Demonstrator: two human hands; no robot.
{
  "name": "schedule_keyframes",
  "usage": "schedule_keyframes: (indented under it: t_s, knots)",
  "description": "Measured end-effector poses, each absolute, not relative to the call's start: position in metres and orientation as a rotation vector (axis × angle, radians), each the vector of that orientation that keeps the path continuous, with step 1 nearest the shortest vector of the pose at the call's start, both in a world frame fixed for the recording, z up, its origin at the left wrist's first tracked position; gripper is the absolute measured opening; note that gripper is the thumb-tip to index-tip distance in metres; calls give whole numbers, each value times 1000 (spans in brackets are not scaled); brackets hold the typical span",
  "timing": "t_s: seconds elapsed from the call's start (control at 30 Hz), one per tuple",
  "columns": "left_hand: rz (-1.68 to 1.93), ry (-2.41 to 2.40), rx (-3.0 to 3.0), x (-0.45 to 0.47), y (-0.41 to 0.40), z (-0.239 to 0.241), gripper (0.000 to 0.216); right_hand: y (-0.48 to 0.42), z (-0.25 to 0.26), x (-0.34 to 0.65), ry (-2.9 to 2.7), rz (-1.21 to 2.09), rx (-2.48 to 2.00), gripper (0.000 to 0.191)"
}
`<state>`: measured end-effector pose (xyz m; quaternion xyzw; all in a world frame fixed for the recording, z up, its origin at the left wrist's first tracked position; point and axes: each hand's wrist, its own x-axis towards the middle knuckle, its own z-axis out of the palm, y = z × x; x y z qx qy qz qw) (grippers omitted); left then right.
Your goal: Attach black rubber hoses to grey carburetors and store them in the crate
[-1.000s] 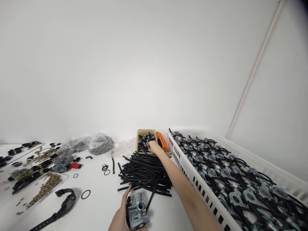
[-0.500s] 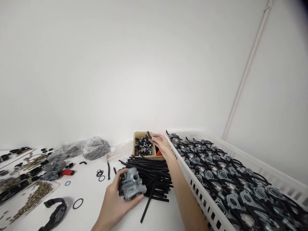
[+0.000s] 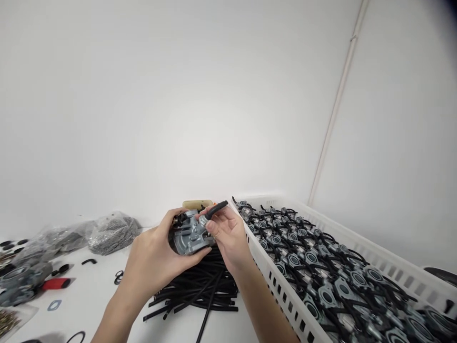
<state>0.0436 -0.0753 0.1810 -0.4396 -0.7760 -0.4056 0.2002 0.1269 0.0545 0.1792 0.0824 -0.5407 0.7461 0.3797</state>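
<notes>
My left hand [image 3: 157, 252] is wrapped round a grey metal carburetor [image 3: 189, 238], held up over a heap of black rubber hoses [image 3: 200, 290]. At the carburetor's upper right sits a small metal cap with a short black rubber tube [image 3: 216, 208] pointing up and right. My right hand [image 3: 230, 233] is closed on this capped piece, thumb against its metal end. Whether the cap is seated or only held against the body cannot be made out. Behind both hands, a beige bin [image 3: 197, 204] is mostly hidden.
A white slatted crate [image 3: 282, 295] packed with carburetors [image 3: 310, 257] fills the right side. To the left lie bagged grey parts [image 3: 112, 233], a red-handled tool [image 3: 56, 284], a bent black tube [image 3: 89, 261], a gasket [image 3: 54, 305] and brass pieces [image 3: 7, 321]. A wall [image 3: 178, 95] stands behind.
My right hand has come from the beige bin to the carburetor with the capped tube. My left hand has raised and turned the carburetor. The view has shifted right.
</notes>
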Motion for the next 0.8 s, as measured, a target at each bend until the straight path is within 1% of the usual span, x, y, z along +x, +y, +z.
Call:
schedule_keyframes:
  t_s: [0.13, 0.33, 0.8]
  knots:
    - [-1078, -2187, -1245, 40, -81, 180, 62, 58, 173, 126, -1371, 1959, 215, 29]
    - [-894, -2123, -1198, 40, -86, 179, 60, 59, 168, 129, -1414, 1897, 215, 30]
    - [-804, -2100, -1172, 43, -87, 179, 62, 57, 163, 128, -1390, 1946, 219, 30]
